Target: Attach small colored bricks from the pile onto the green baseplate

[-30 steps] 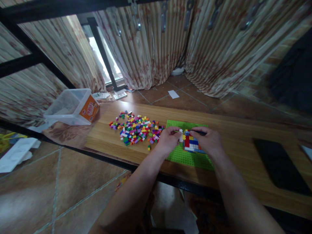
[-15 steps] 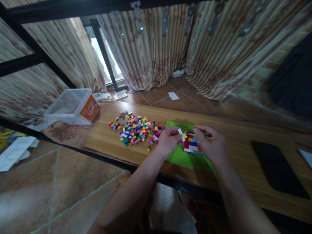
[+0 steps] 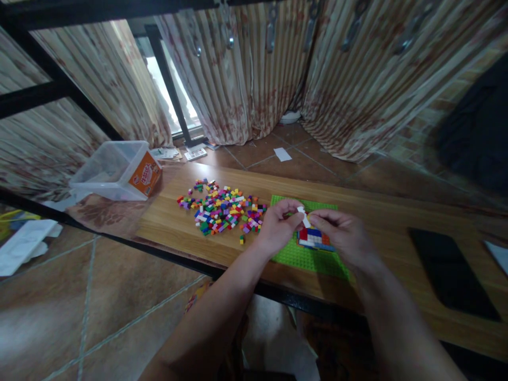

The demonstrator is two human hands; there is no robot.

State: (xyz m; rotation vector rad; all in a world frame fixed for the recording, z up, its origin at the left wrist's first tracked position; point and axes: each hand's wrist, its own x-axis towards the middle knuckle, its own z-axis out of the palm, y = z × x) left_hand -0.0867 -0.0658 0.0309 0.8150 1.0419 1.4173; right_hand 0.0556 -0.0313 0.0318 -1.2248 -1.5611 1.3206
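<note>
My left hand (image 3: pixel 280 225) is closed in a pinch on a small white toy brick piece (image 3: pixel 304 217) with a notched edge, held above the build. My right hand (image 3: pixel 343 230) has thumb and forefinger pressed together at the white piece's right side. A speck of yellow shows by those fingertips, but what they grip is too small to make out. Below both hands, a block of red, blue, white and orange bricks (image 3: pixel 314 239) sits on a green studded baseplate (image 3: pixel 304 260). My right hand hides part of this build.
Left of the baseplate, many loose coloured bricks (image 3: pixel 222 209) are heaped on the wooden table (image 3: pixel 174 222). A single green-and-yellow piece (image 3: pixel 242 239) lies nearer the front edge. A clear plastic box (image 3: pixel 107 180) stands at the far left. On the right lies a flat black tablet-like slab (image 3: pixel 452 272).
My right hand has come left and its fingertips now meet the white piece. My left hand has shifted slightly right with that piece. The view has tilted a little.
</note>
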